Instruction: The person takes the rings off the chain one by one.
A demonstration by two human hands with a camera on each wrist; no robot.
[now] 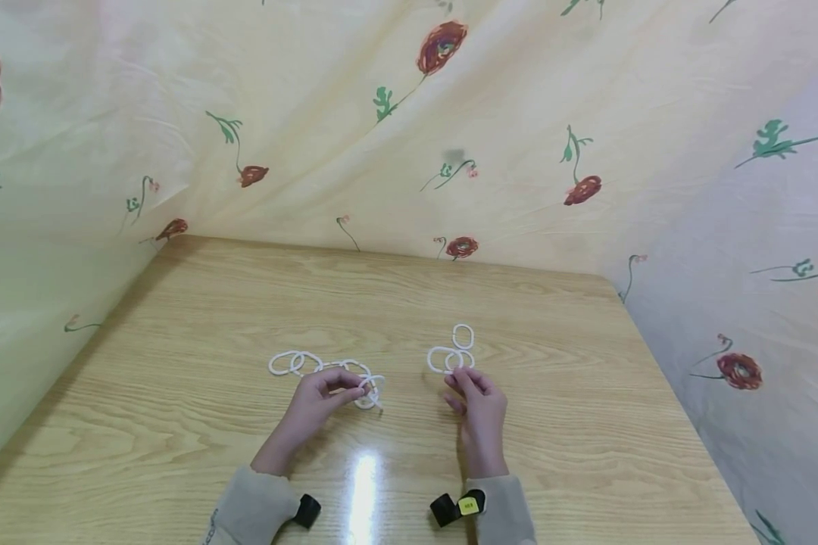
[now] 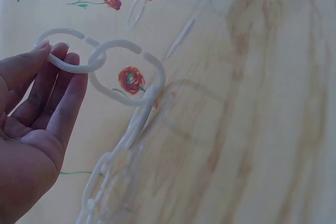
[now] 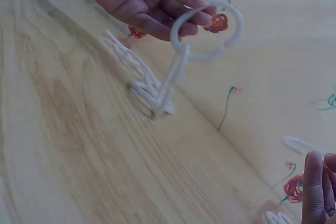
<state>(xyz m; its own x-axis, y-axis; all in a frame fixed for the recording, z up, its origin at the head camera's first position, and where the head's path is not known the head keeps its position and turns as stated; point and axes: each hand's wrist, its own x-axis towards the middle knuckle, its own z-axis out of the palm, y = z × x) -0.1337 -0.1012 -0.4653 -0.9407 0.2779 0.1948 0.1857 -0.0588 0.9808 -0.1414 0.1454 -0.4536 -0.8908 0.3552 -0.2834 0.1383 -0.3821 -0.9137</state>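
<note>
Thumb and fingers of my left hand (image 1: 318,400) pinch the end link of a white plastic chain (image 2: 76,68). This link has a small gap in its side and is hooked through a second gapped link (image 2: 122,44). From there the chain trails down and lies leftward along the table. My right hand (image 1: 482,409) pinches a single white link (image 3: 295,145), held apart from the chain. Just beyond the right fingertips are loose white links: an oval one (image 1: 463,325) and a rounder one (image 1: 430,359) to its left.
The wooden table (image 1: 552,424) ends at the back against a flower-printed cloth (image 1: 518,98), which also hangs along both sides. A bright light reflection (image 1: 364,492) shows on the tabletop between the forearms. Both wrists carry small black devices.
</note>
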